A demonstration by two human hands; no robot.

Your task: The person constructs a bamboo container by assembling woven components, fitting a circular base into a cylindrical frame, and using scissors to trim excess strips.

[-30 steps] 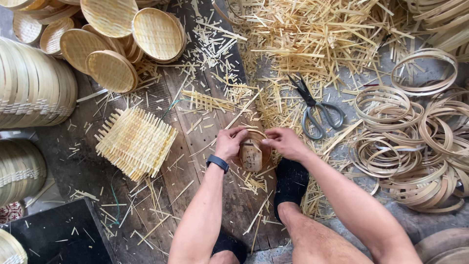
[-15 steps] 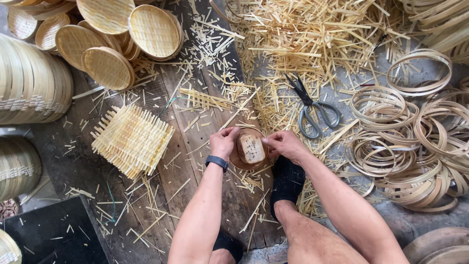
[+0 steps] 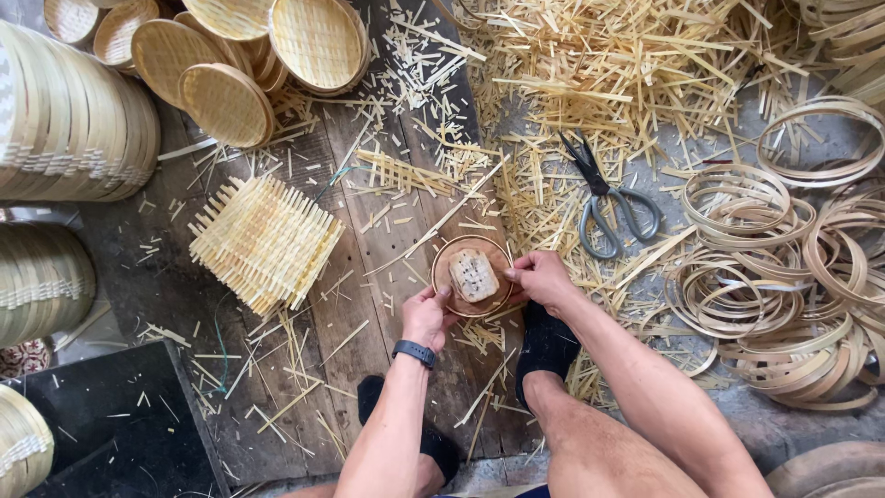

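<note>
Between the two hands, on the plank floor [image 3: 369,304], a round bamboo hoop [image 3: 472,277] was held flat, with a small pale woven patch [image 3: 474,275] lying inside it; the left hand [image 3: 426,316] was closed on the near left rim of the hoop, thumb on top, a dark wristband [image 3: 414,352] sitting just behind it; the right hand [image 3: 544,279] was clasped on the right rim, its fingers curled against the edge. Just left of the left hand, a square mat of woven bamboo strips [image 3: 265,242] was laid on the planks, its loose ends sticking out all round; beyond that mat, farther from the hands, shallow round woven trays [image 3: 230,55] were heaped together, and stacks of finished trays [image 3: 74,115] were stood on edge at the far left. Just beyond the right hand, a pair of grey-handled scissors [image 3: 608,198] was left among a thick litter of bamboo offcuts [image 3: 627,74]; to the right of the right hand, well apart from it, loose bamboo rings [image 3: 784,267] were piled in a tangle. Below the hands, two feet in black socks [image 3: 546,346] were planted on the planks, one under each forearm.
</note>
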